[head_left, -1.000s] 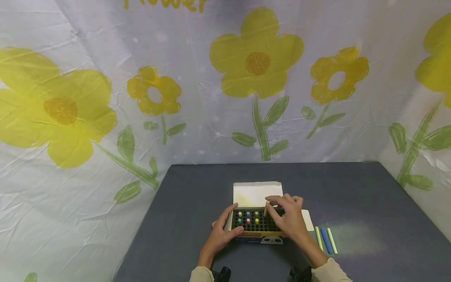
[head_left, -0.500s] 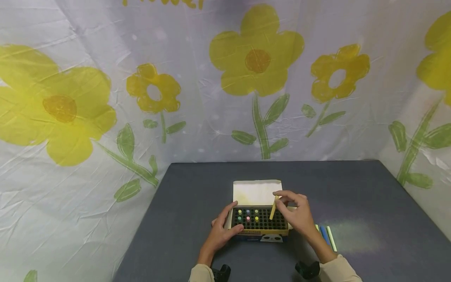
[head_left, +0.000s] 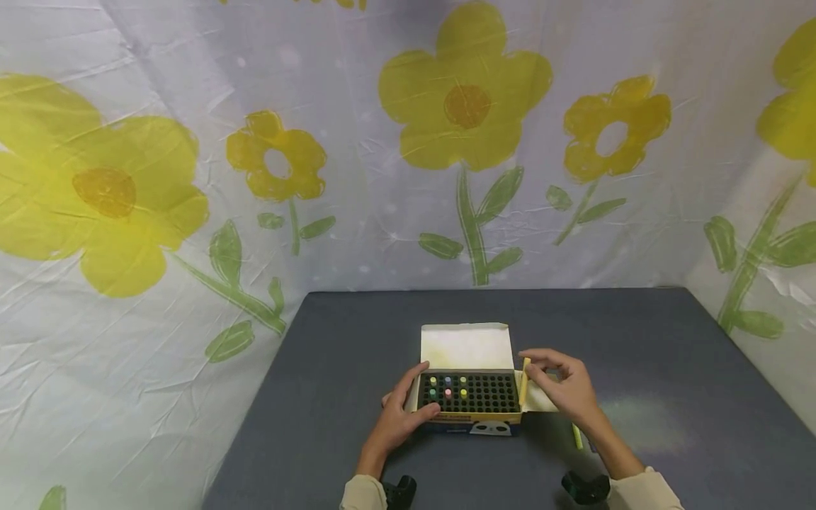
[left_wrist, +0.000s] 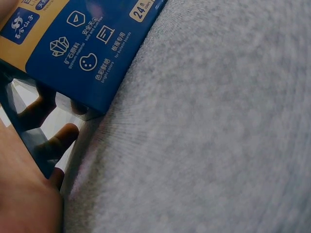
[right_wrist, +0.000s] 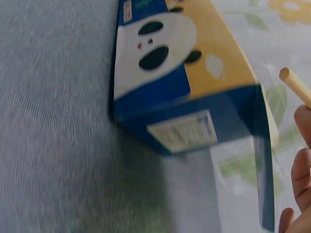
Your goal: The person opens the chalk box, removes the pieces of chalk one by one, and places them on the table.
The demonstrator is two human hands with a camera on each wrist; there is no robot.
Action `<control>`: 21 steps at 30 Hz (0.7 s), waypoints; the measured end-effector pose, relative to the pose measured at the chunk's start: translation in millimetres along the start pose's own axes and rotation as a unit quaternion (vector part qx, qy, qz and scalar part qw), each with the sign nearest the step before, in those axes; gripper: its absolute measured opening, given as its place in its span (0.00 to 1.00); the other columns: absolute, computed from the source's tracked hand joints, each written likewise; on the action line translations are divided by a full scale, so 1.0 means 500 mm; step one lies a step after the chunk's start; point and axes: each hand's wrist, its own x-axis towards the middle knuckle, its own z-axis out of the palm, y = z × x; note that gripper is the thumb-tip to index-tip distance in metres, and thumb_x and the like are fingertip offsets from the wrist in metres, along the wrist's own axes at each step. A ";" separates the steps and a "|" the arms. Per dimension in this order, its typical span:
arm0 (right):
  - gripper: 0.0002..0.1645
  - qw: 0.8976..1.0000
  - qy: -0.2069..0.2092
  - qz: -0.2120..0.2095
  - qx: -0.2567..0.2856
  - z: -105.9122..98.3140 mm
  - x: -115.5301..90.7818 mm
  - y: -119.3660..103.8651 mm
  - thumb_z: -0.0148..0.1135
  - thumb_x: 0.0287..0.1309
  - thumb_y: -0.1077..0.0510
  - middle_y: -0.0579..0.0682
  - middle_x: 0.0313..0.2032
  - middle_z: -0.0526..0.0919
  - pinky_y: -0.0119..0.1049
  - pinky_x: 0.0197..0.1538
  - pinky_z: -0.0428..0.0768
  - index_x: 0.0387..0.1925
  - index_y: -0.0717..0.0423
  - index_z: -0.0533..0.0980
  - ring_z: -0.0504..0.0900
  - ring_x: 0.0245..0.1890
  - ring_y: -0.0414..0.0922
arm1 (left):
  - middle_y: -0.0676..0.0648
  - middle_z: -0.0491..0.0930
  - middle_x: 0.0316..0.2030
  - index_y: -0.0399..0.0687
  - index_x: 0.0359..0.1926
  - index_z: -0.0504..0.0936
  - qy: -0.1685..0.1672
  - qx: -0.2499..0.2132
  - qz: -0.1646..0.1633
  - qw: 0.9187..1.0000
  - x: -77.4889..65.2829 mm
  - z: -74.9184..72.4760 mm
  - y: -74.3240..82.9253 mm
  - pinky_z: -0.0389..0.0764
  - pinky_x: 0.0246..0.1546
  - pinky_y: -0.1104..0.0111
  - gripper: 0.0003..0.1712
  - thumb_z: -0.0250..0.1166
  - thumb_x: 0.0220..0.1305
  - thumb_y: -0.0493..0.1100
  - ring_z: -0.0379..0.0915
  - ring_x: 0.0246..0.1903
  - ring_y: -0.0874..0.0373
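A chalk box (head_left: pixel 452 428) with a panda on its front stands open on the table, lid folded back. Several coloured chalk sticks poke up from the left part of its black grid of holes. My left hand (head_left: pixel 397 428) holds the box at its left end, thumb along the front edge, forefinger at the back corner. Beyond the right end, my right hand (head_left: pixel 569 388) pinches a yellow chalk stick (head_left: pixel 524 384) between thumb and fingertips. It points downward by the right side flap. In the right wrist view the chalk's lower tip (right_wrist: pixel 291 83) shows beyond the box.
A yellow-green chalk stick (head_left: pixel 577 436) lies on the dark grey table (head_left: pixel 331 397) right of the box, partly behind my right forearm. The box's right side flap (head_left: pixel 540 399) sticks outward. A flower-printed cloth (head_left: pixel 370 212) hangs behind the table.
My right hand has drawn the yellow chalk up from the grid and carried it right, past the box's end. The left hand stays on the box. The right forearm now covers most loose chalks.
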 end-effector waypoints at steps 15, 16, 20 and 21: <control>0.12 0.995 0.010 0.060 -0.074 -0.084 -0.033 0.031 0.64 0.68 0.64 0.47 0.33 0.89 0.29 0.55 0.73 0.50 0.60 0.85 0.80 0.45 0.26 | 0.54 0.62 0.76 0.83 0.73 0.64 -0.003 -0.002 0.006 1.000 0.003 0.000 -0.002 0.56 0.61 0.35 0.42 0.73 0.61 0.55 0.49 0.72 0.40; 0.12 0.995 0.008 0.063 -0.075 -0.090 -0.036 0.034 0.63 0.68 0.63 0.46 0.33 0.89 0.29 0.55 0.74 0.51 0.60 0.84 0.79 0.45 0.26 | 0.55 0.62 0.76 0.84 0.73 0.64 -0.003 -0.003 0.007 1.000 0.004 0.000 -0.002 0.54 0.61 0.35 0.43 0.73 0.61 0.55 0.49 0.73 0.41; 0.13 0.993 -0.003 0.083 -0.087 -0.114 -0.047 0.049 0.62 0.70 0.61 0.48 0.37 0.89 0.39 0.54 0.76 0.52 0.60 0.84 0.80 0.42 0.28 | 0.56 0.62 0.76 0.84 0.73 0.64 -0.002 -0.005 0.006 1.000 0.003 0.001 -0.001 0.53 0.62 0.34 0.43 0.73 0.61 0.55 0.49 0.74 0.41; 0.13 0.992 -0.007 0.089 -0.092 -0.119 -0.051 0.053 0.62 0.70 0.60 0.48 0.38 0.89 0.43 0.53 0.76 0.52 0.59 0.84 0.80 0.41 0.29 | 0.56 0.62 0.76 0.84 0.73 0.64 0.000 -0.003 0.006 1.000 0.002 0.002 -0.002 0.54 0.61 0.33 0.43 0.73 0.60 0.55 0.49 0.73 0.40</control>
